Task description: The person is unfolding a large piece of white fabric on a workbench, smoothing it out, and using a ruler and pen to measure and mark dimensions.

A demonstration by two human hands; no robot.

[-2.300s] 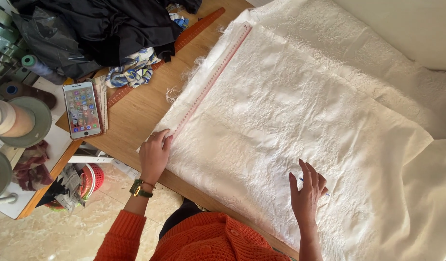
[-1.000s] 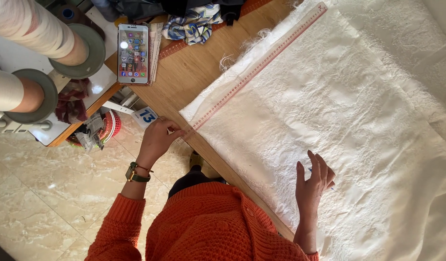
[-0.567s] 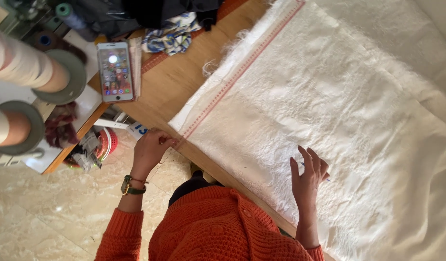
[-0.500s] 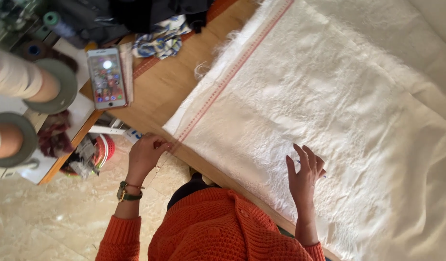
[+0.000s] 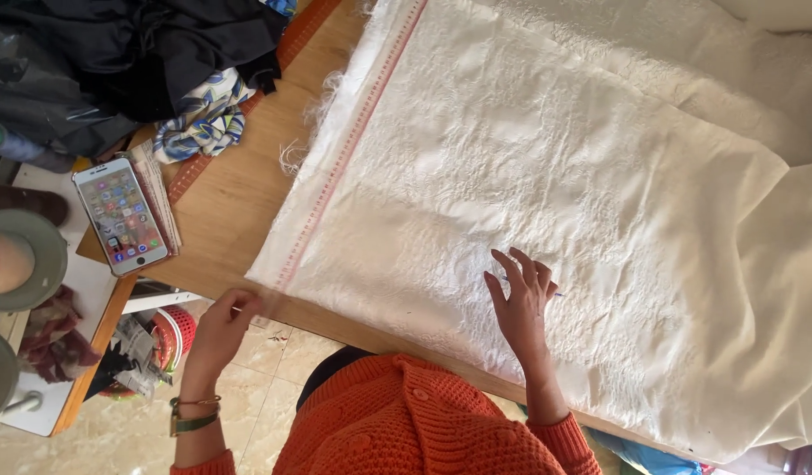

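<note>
a: head view: at the far left a smartphone (image 5: 121, 215) is being left lying on the wooden table (image 5: 234, 198). the near corner of the white cloth (image 5: 529, 167) is being pinched by the left hand (image 5: 219, 327), beside the red-striped edge (image 5: 349, 149).

b: the cloth is being pressed flat by the right hand (image 5: 520, 303), fingers spread, nothing clasped. it is judged light, soft and limp; the corners are best gripped.

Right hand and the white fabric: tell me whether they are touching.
Touching. The head view shows the right hand lying flat, fingers spread, on the white fabric, with no gap beneath the palm.
</note>
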